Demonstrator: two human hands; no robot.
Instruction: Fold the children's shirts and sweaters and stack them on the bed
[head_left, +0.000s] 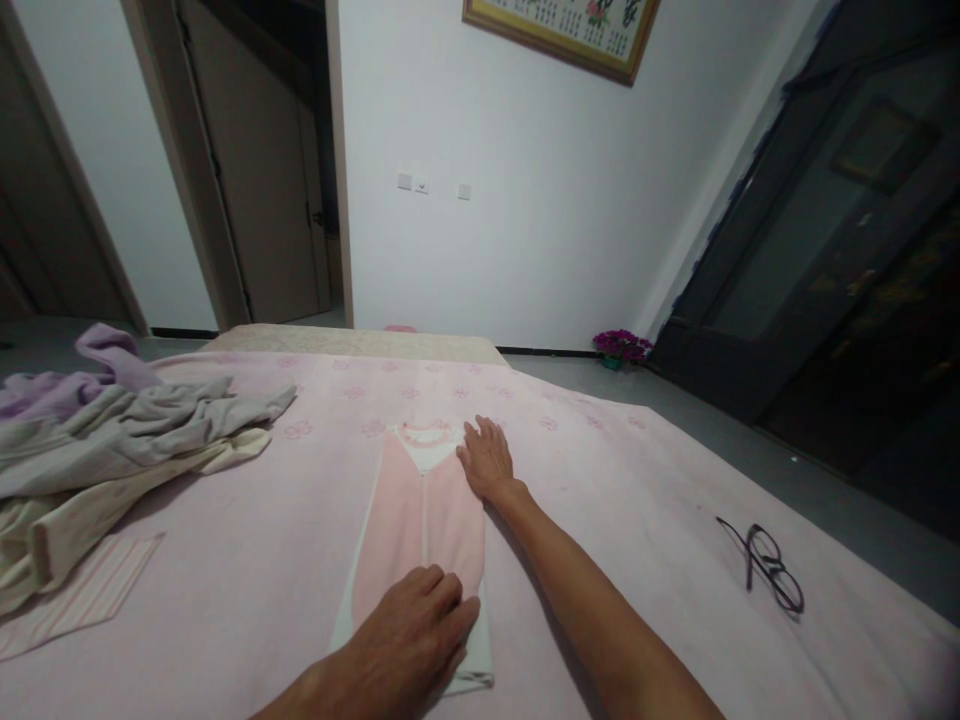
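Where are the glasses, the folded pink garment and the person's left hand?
glasses [769,568]: head view, on the frame near the bridge.
folded pink garment [390,545]: head view, on the pink front panel.
left hand [416,625]: head view, on the back of the hand.

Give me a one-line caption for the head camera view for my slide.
The left hand and right hand rest on a pink baby garment laid on a pink bedspread.
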